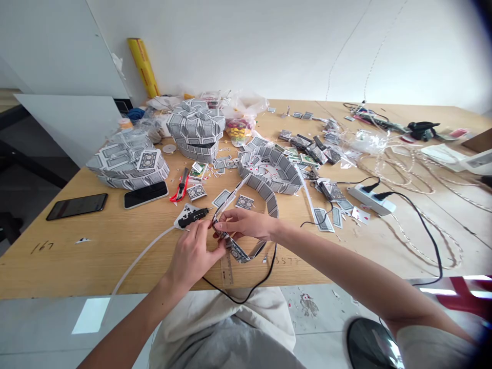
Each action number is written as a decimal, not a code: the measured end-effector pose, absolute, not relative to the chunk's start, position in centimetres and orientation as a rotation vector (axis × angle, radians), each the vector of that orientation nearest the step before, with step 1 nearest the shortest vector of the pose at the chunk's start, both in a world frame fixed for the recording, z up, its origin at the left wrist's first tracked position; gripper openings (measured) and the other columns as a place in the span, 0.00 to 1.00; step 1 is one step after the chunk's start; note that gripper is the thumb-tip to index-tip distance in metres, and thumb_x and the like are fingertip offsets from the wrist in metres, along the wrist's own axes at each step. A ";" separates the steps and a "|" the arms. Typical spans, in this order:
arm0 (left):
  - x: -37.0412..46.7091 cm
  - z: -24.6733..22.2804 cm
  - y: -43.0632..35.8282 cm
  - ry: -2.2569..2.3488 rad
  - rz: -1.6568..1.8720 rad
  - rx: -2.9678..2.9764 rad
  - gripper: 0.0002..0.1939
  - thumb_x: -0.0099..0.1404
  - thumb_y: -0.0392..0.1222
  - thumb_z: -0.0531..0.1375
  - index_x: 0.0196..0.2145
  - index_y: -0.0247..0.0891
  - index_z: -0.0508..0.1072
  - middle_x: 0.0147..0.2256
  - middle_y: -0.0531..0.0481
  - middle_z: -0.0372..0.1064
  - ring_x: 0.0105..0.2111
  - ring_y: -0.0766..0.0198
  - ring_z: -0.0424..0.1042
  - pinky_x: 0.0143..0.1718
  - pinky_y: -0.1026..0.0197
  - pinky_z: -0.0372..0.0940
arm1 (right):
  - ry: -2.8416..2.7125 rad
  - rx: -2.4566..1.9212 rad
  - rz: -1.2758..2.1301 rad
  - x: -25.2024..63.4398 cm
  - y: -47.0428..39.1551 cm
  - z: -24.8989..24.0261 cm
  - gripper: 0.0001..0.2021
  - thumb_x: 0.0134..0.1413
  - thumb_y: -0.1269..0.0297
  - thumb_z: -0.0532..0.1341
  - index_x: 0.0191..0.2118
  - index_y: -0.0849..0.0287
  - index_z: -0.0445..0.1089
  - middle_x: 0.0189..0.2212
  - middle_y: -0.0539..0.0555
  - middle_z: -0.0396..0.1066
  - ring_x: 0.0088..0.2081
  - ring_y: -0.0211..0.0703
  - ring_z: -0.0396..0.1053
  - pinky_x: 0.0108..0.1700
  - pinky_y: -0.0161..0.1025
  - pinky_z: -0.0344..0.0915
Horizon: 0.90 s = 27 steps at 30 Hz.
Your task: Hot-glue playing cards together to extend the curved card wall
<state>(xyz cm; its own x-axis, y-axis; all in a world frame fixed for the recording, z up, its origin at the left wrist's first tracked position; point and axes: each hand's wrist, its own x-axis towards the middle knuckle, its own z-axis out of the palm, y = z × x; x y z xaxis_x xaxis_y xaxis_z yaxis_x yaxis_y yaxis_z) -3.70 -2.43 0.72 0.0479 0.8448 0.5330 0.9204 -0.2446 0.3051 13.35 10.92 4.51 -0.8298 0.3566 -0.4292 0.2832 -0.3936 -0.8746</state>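
Observation:
A long strip of joined grey-patterned playing cards (271, 197) curves into a loop in front of me. Its near end is pinched in the fingers of my left hand (196, 248). From the other side, my right hand (246, 224) closes its fingers on the strip at the same spot, hiding the exact join. Just beyond my left fingers lies a black glue gun (192, 218), resting on a playing card (187, 208), with a thin white length trailing from its back. Under the strip, a clear ruler (226, 269) lies near the table edge.
Behind the loop stands an open card-walled box (269, 171). Two lidded card boxes (198, 128) (126, 161) stand left of it. Two phones (146, 195) (77, 206) and a red cutter (180, 185) lie leftward. A power strip (371, 199) with black cables sits right, beside scattered cards and rope.

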 end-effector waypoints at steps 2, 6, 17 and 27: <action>-3.7 0.8 -2.4 -1.857 -0.999 -2.190 0.21 0.68 0.41 0.66 0.56 0.40 0.66 0.45 0.42 0.77 0.47 0.47 0.80 0.48 0.48 0.77 | -1.707 -0.891 2.423 13.4 11.0 4.5 0.27 0.49 0.41 0.78 0.37 0.60 0.74 0.37 0.55 0.81 0.35 0.39 0.78 0.35 0.33 0.72; -3.6 0.7 -2.2 -1.879 -1.039 -2.185 0.19 0.67 0.39 0.66 0.54 0.40 0.67 0.45 0.43 0.76 0.46 0.48 0.80 0.47 0.49 0.76 | -1.694 -0.887 2.428 13.4 10.9 4.3 0.28 0.46 0.40 0.78 0.37 0.61 0.74 0.37 0.55 0.81 0.35 0.38 0.77 0.36 0.34 0.72; -3.9 0.5 -2.9 -1.987 -1.226 -2.164 0.15 0.71 0.44 0.68 0.50 0.41 0.71 0.45 0.45 0.79 0.46 0.53 0.81 0.48 0.52 0.76 | -1.726 -0.936 2.383 13.7 10.9 4.8 0.28 0.45 0.39 0.78 0.35 0.59 0.73 0.38 0.54 0.81 0.36 0.38 0.75 0.36 0.34 0.69; -3.4 0.3 -3.1 -1.940 -1.256 -2.088 0.16 0.71 0.46 0.68 0.52 0.41 0.71 0.45 0.44 0.79 0.46 0.53 0.80 0.48 0.52 0.75 | -1.758 -0.910 2.363 13.7 11.1 4.7 0.30 0.46 0.36 0.77 0.36 0.59 0.73 0.37 0.53 0.79 0.36 0.38 0.72 0.37 0.35 0.68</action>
